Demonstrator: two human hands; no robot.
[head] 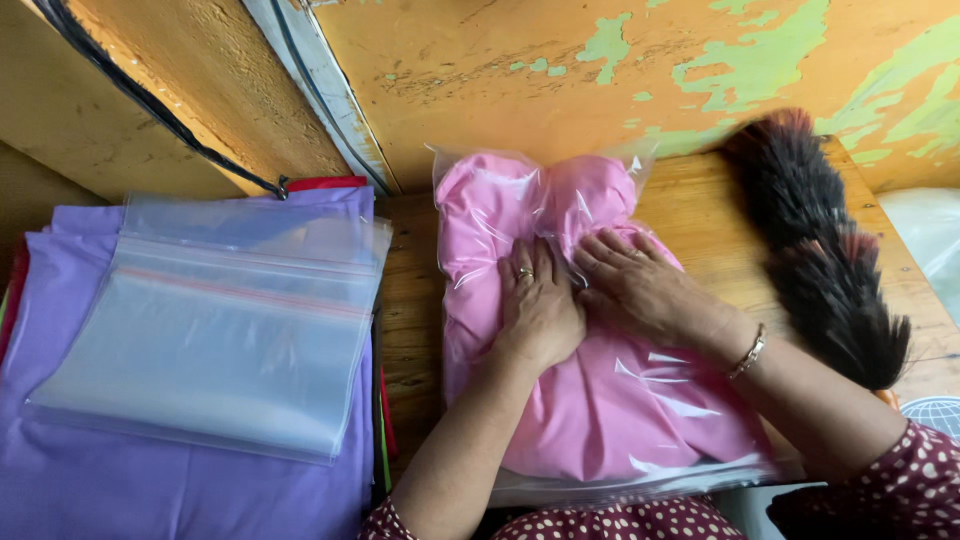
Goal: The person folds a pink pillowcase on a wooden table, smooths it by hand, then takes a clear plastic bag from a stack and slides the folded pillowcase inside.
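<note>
A pink folded cloth sealed in a clear plastic bag [590, 400] lies on a wooden table [700, 210]. My left hand [538, 305], with a ring on one finger, presses flat on the middle of the bag. Beside it, fingers spread, my right hand [640, 285] presses on the same bag; a bracelet sits at its wrist. Both palms push the bag down, and the pink cloth bulges up at the far end.
A stack of clear zip bags [220, 320] rests on purple cloth [120, 480] at the left. A dark feather duster [820, 240] lies along the table's right side. An orange wall with peeling green paint [600, 70] stands behind.
</note>
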